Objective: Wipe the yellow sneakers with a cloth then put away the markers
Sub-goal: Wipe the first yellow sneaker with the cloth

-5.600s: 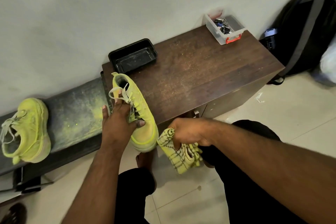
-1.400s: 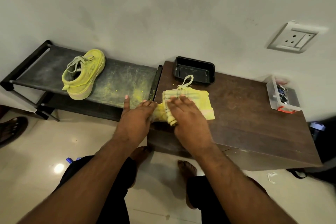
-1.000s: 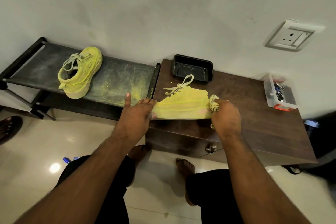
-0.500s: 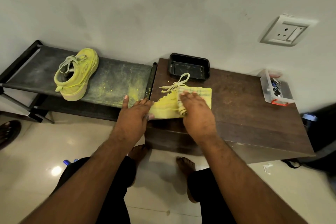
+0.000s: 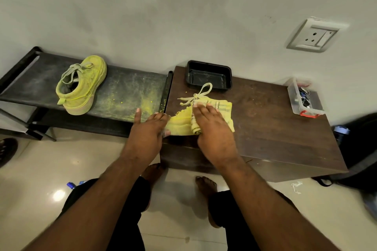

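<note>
Both hands are engaged on one yellow sneaker (image 5: 179, 123), which is laid on its side at the left end of the brown cabinet top (image 5: 265, 128). Its heel end is steadied by the left hand (image 5: 149, 130), whose fingers are curled about it while the thumb is stretched out over the edge of the black shoe rack (image 5: 126, 91). A folded, striped yellow cloth (image 5: 222, 108) is pressed flat against the upper by the right hand (image 5: 210, 124), fingers held straight and together. The second yellow sneaker (image 5: 81, 85) is left upright on the rack, well apart.

The shoe is judged to be light, with a soft fabric upper that yields under pressure and a stiffer thick sole; it is best held by the heel or sole, so that the upper is kept free for wiping. The loose laces (image 5: 199, 93) are likely to be snagged by the cloth, which is limp and easily bunched.

No markers can be identified with certainty. An empty black tray (image 5: 210, 67) and a clear box (image 5: 304, 102) of small items are set on the cabinet. No brand, label or writing can be read anywhere.
</note>
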`<state>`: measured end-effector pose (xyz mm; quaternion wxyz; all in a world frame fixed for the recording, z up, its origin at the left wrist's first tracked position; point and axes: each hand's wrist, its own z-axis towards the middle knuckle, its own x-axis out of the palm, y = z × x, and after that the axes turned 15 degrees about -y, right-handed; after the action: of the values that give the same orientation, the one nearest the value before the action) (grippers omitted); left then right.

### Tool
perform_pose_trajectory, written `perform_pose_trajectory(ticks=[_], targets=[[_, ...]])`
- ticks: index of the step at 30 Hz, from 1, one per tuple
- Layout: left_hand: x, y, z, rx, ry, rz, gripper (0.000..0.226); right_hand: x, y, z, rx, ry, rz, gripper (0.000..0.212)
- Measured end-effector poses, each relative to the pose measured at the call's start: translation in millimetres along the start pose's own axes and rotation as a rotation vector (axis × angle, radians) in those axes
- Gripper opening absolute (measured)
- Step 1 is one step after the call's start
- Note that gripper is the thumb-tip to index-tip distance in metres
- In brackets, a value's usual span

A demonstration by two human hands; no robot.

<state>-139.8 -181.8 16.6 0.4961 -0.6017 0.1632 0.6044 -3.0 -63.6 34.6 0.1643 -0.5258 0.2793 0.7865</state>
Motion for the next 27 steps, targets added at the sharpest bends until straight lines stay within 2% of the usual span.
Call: perform_pose_trajectory(ticks=[2,6,8,10,12,13,14,16,19,20,22,27], targets=[[-0.3,1.1,-2.9,0.006,0.011,0.018,0.048,9.2,9.6,-2.1,-0.057,0.025,-0.058,0.079],[-0.1,0.6,-3.9,0.012,0.033,0.058,0.050,11.0,2.2,-2.6,-0.048,0.053,-0.100,0.078],[-0.4,-0.9,-2.3,0.008,0.051,0.075,0.050,6.5,-16.1,5.3,0.078,0.012,-0.145,0.074],[-0.2,-1.1,-1.2,0.001,0.048,0.078,0.050,1.0,-40.6,14.0,0.297,-0.043,-0.169,0.064],[-0.4,-1.2,-1.9,-0.002,0.042,0.070,0.050,-6.8,-58.4,16.6,0.484,-0.106,-0.125,0.052],[-0.2,-1.6,-2.1,0.001,0.043,0.079,0.050,-10.5,-60.2,15.5,0.515,-0.136,-0.098,0.052],[0.0,-2.1,-2.3,0.003,0.048,0.092,0.050,-14.6,-56.0,13.4,0.497,-0.159,-0.064,0.056],[0.9,-3.2,-1.3,-0.004,0.056,0.107,0.050,-18.0,-33.2,6.9,0.314,-0.159,-0.002,0.068],[1.7,-1.9,-2.1,-0.003,0.030,0.103,0.050,-8.5,18.8,-2.7,-0.062,0.003,0.024,0.077],[1.4,-1.5,-3.1,-0.003,0.020,0.104,0.050,-1.5,28.5,-4.5,-0.134,0.065,-0.003,0.078],[-0.3,-2.0,-5.1,-0.016,0.016,0.091,0.049,7.0,27.0,-2.1,-0.157,0.092,-0.057,0.076],[-0.9,-4.1,-4.2,-0.026,0.007,0.063,0.048,4.4,-31.7,25.4,0.063,-0.005,-0.197,0.060]])
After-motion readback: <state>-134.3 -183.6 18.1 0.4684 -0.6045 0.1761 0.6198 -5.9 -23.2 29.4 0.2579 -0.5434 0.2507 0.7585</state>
